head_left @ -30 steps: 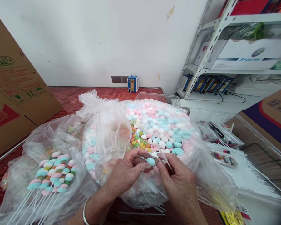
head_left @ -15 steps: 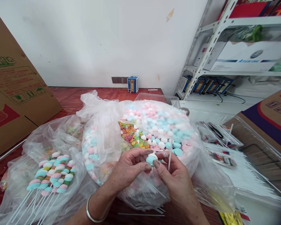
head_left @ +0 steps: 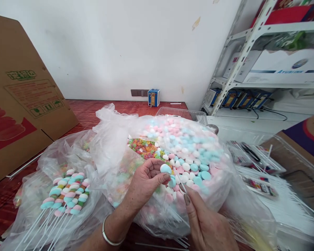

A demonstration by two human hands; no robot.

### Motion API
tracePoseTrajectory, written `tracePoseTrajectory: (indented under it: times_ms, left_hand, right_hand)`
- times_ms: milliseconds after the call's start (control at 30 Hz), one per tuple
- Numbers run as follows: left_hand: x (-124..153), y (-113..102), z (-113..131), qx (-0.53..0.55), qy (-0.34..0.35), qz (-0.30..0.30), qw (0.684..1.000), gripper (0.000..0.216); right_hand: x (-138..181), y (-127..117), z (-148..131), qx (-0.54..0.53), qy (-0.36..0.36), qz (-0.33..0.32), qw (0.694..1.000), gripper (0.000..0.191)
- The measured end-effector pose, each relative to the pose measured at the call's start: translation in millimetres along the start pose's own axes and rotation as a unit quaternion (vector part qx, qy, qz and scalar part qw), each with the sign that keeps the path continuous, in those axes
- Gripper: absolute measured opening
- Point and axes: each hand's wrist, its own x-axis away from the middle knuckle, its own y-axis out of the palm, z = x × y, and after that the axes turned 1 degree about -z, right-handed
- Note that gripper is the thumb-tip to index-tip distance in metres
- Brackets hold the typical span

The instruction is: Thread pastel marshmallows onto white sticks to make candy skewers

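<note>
My left hand [head_left: 146, 181] pinches a light blue marshmallow [head_left: 165, 168] between thumb and fingers. Just below it, my right hand [head_left: 204, 223] holds a thin white stick [head_left: 181, 184] that points up toward the marshmallow. Both hands hover over the near edge of a big clear bag of pink, blue and white marshmallows [head_left: 188, 150]. A patch of small multicoloured ring candies [head_left: 143, 148] lies at that bag's left side. On the left, several finished marshmallow skewers [head_left: 65, 195] lie in another clear bag.
A cardboard box [head_left: 21, 104] leans at the left on the red wooden table [head_left: 94, 108]. A clear plastic tray [head_left: 180, 113] stands behind the bags. White sticks and packets [head_left: 261, 174] lie to the right. A metal shelf [head_left: 251, 45] and a small blue box [head_left: 153, 97] stand at the back.
The hands have drawn apart: my left hand rose with the blue marshmallow, my right hand dropped lower with the stick. The view shifted slightly left.
</note>
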Motion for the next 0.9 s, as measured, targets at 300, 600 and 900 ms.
tracePoseTrajectory:
  times_ms: [300,600,900]
  left_hand:
    - [0,0,-1,-0.007,0.011,0.022,1.0,0.031]
    - [2,1,-2,-0.03,0.036,-0.005,0.999,0.026]
    - [5,-5,-4,-0.141,0.093,-0.022,0.985,0.017]
  right_hand:
    - [6,6,-6,-0.001,-0.011,-0.022,1.0,0.046]
    - [4,2,-7,-0.041,0.012,-0.071,0.997,0.045]
    - [-8,-7,-18,-0.087,0.025,-0.11,0.99,0.042]
